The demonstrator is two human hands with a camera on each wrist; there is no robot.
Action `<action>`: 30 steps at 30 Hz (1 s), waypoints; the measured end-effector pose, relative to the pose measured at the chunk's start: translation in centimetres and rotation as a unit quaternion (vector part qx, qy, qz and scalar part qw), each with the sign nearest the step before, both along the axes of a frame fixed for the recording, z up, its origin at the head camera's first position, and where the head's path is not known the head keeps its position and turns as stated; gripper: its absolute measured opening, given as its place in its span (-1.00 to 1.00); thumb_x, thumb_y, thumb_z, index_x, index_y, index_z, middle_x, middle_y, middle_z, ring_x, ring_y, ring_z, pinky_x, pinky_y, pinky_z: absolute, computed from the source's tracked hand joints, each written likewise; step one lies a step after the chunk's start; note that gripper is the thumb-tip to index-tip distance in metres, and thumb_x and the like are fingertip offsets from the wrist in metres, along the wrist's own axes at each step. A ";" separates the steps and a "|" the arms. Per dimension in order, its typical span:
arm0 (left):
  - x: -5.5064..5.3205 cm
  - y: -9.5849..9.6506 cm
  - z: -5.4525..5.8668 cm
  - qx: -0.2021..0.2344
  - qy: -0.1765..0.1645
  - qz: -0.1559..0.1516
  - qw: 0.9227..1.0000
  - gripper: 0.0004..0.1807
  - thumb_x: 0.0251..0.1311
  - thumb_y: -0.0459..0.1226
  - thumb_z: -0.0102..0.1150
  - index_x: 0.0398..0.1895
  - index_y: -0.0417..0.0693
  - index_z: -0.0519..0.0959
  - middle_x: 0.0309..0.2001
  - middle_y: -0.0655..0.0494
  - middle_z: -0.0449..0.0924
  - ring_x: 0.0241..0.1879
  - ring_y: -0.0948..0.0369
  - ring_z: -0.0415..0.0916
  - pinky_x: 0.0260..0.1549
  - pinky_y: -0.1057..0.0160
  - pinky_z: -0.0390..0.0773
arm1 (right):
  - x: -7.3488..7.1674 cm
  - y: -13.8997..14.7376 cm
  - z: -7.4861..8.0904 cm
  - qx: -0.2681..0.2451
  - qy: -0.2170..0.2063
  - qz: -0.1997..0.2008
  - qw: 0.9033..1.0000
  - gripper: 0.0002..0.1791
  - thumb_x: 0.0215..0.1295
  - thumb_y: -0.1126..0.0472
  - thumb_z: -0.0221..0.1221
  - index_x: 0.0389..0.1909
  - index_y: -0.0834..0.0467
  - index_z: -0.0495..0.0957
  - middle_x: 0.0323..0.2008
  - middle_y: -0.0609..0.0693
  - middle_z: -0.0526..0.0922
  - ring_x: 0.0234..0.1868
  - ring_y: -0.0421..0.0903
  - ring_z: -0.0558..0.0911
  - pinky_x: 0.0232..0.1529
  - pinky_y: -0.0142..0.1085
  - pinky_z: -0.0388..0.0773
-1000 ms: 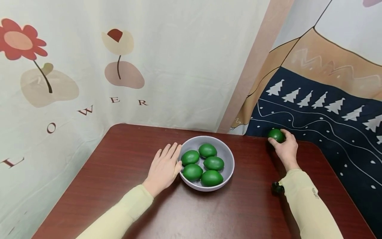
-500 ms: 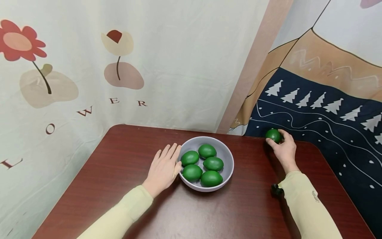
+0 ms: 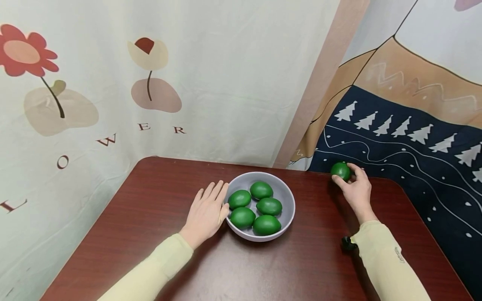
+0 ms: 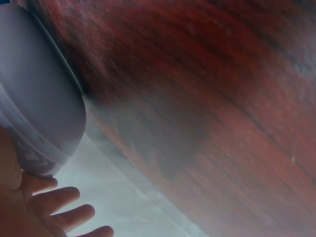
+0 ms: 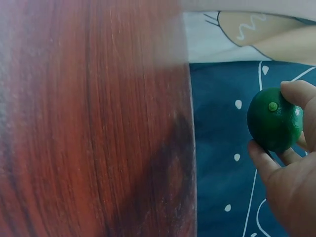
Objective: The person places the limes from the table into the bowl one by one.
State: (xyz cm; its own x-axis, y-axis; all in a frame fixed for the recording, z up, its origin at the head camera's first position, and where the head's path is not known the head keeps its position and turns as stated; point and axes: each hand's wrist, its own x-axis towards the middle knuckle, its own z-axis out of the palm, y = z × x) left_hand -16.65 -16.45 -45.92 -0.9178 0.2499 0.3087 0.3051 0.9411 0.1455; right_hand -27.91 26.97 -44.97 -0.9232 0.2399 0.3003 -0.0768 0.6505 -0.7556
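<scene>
Several green limes (image 3: 266, 225) lie inside a grey bowl (image 3: 289, 196) on the table. My left hand (image 3: 205, 215) rests against the bowl's left rim with its fingers straight; the left wrist view shows those fingers (image 4: 57, 199) beside the bowl's outer wall (image 4: 44, 84). Off to the right, near the table's back edge, my right hand (image 3: 358, 190) holds one more lime (image 3: 340, 171) between thumb and fingers. In the right wrist view that lime (image 5: 274, 121) shows its pale stem end, above the table surface.
The dark red wooden table (image 3: 150, 209) ends at a back edge against a pale printed curtain (image 3: 226, 104). A dark blue cloth with white trees (image 3: 406, 159) hangs at the right. A small black object (image 3: 349, 243) sits at my right cuff.
My right hand has shifted slightly to the left with the lime in its grip. The left hand and the bowl stay where they were.
</scene>
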 end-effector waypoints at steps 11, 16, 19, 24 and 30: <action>0.0 0.0 -0.1 -0.005 0.011 -0.003 1.000 -0.37 0.49 -0.09 -0.04 0.56 -0.11 0.31 0.51 -0.10 0.33 0.49 -0.13 0.27 0.45 -0.21 0.22 | 1.6 -1.0 0.7 -0.033 0.008 0.028 0.999 -0.31 0.29 0.19 0.41 0.41 0.22 0.42 0.26 0.26 0.46 0.16 0.17 0.61 -0.10 -0.79 0.33; 0.0 -0.1 -0.1 -0.008 0.017 -0.005 1.000 -0.37 0.49 -0.09 -0.05 0.55 -0.12 0.32 0.52 -0.12 0.33 0.50 -0.14 0.26 0.47 -0.20 0.20 | 2.2 -1.6 0.9 -0.041 0.011 0.043 0.998 -0.31 0.28 0.22 0.41 0.41 0.22 0.42 0.28 0.23 0.46 0.17 0.12 0.59 -0.08 -0.80 0.33; -0.1 -0.1 -0.2 -0.008 0.021 -0.006 1.000 -0.38 0.49 -0.10 -0.04 0.55 -0.13 0.32 0.52 -0.13 0.31 0.50 -0.14 0.25 0.49 -0.20 0.18 | 2.4 -2.0 0.9 -0.037 0.014 0.053 0.998 -0.30 0.28 0.22 0.42 0.41 0.22 0.42 0.28 0.21 0.46 0.16 0.09 0.58 -0.06 -0.80 0.34; -0.1 0.0 -0.2 -0.011 0.031 -0.008 0.999 -0.39 0.48 -0.12 -0.02 0.53 -0.15 0.35 0.52 -0.14 0.31 0.51 -0.15 0.24 0.49 -0.21 0.17 | 2.7 -2.5 1.0 -0.035 0.027 0.069 0.997 -0.30 0.26 0.24 0.43 0.40 0.24 0.43 0.24 0.20 0.48 0.14 0.03 0.58 -0.04 -0.78 0.37; -0.1 -0.1 -0.4 -0.016 0.047 -0.012 0.999 -0.39 0.47 -0.12 -0.03 0.51 -0.16 0.37 0.52 -0.15 0.32 0.50 -0.16 0.25 0.48 -0.22 0.16 | 3.1 -2.9 1.1 -0.038 0.040 0.089 0.994 -0.31 0.25 0.27 0.42 0.38 0.27 0.43 0.18 0.22 0.49 0.03 -0.17 0.58 -0.07 -0.79 0.39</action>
